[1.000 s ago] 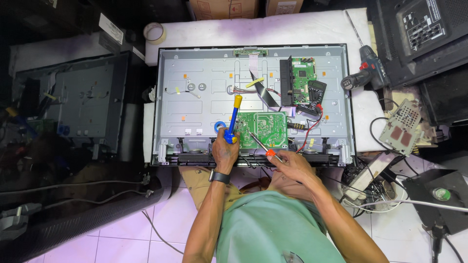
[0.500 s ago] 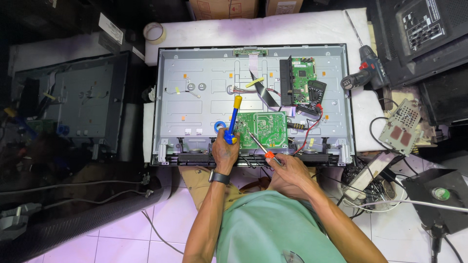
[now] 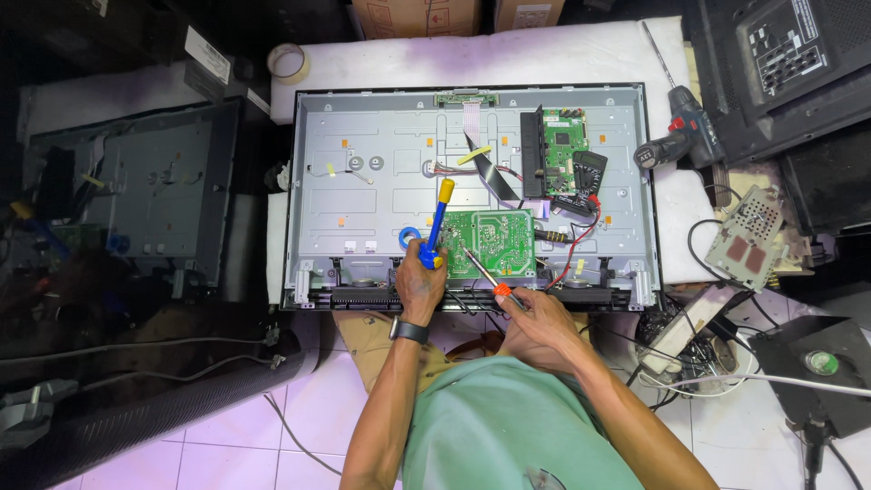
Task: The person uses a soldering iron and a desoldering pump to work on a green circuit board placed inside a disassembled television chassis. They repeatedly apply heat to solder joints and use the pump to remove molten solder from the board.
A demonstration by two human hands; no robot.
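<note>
Chassis (image 3: 136,195) of dark grey sheet metal lies at far left, matt and ribbed, with a black corrugated hose (image 3: 154,399) curving across the glossy tiled floor below it. Tape roll (image 3: 288,61), a pale ring, sits on the white padded cover beyond the panel's top left corner. Centre: large rectangular panel (image 3: 381,181) of stamped silvery metal, back side up, flat on the padding. Left hand (image 3: 420,281) is closed around a slim pump (image 3: 436,222), blue barrel with yellow cap, held tilted over the panel's lower edge; a dark wristband circles that wrist. Green board (image 3: 499,238), squarish and studded with small parts, is fixed to the panel just right of the pump's tip. Right hand (image 3: 535,322) grips an iron (image 3: 481,270), orange collar and thin metal shaft, its tip resting on the board's lower left area. Further right, a second green board (image 3: 565,136) stands beside a black meter (image 3: 588,171) with red and black leads. Black drill (image 3: 676,141) lies off the panel's right edge; a perforated metal plate (image 3: 748,238) lies below it.
</note>
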